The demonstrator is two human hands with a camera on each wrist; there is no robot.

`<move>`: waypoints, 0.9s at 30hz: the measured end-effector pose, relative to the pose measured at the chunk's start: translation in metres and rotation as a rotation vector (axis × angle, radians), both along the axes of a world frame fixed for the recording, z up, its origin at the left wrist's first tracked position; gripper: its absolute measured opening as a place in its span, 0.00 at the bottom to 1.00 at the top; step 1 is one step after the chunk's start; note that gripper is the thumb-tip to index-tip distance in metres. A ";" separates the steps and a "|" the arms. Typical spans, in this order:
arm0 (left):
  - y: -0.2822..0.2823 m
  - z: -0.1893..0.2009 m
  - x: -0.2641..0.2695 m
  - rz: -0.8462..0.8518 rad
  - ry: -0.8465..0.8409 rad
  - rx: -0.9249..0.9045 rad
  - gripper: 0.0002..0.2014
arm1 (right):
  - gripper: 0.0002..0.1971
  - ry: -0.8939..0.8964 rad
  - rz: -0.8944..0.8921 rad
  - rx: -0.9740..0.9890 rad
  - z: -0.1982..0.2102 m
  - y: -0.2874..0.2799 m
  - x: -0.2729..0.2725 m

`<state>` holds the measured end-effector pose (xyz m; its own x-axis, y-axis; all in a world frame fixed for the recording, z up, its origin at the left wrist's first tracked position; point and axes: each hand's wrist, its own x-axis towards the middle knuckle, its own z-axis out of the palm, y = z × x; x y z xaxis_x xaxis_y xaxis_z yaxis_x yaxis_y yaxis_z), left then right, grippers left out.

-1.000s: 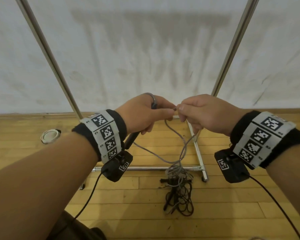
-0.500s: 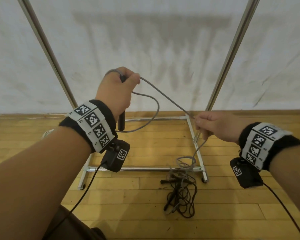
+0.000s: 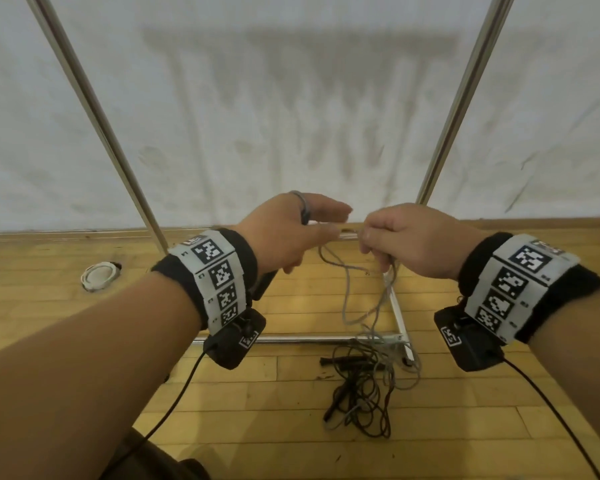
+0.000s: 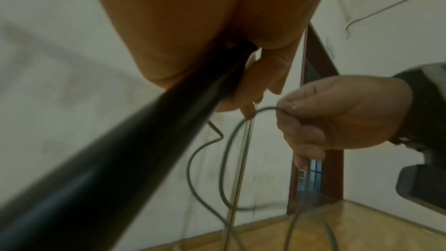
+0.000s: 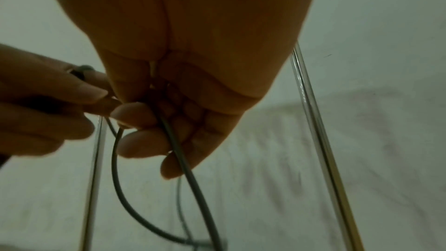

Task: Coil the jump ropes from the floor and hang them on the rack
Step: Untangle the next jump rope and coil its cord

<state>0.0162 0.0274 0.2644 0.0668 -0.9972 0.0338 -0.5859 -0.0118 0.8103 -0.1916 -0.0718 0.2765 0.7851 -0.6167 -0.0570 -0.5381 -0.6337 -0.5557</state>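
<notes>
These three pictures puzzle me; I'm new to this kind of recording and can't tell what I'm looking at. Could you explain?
No machine here: a person wears one camera on the head and one on each wrist. The wide picture is the head view, looking down at both hands; the other two look along each hand from below. The left hand holds a black handle of a grey jump rope. The right hand grips a loop of that rope's cord. It trails down to a tangle of ropes on the wooden floor, beside the metal rack. A white ring-shaped thing lies farther left.
</notes>
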 end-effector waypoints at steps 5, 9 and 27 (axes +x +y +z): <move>-0.001 0.003 -0.011 -0.023 0.014 -0.030 0.06 | 0.14 -0.194 -0.020 0.045 0.017 0.009 -0.002; -0.004 0.011 -0.007 0.103 0.087 -0.158 0.16 | 0.13 -0.243 -0.030 0.087 0.016 0.009 -0.006; 0.005 0.014 0.069 0.608 0.020 -0.197 0.13 | 0.15 0.467 -0.097 0.048 -0.053 -0.026 -0.044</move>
<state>0.0849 0.0322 0.2782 0.6215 -0.7559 0.2058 -0.5064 -0.1871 0.8417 -0.2351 -0.0982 0.2240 0.6076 -0.6738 -0.4206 -0.7927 -0.5476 -0.2679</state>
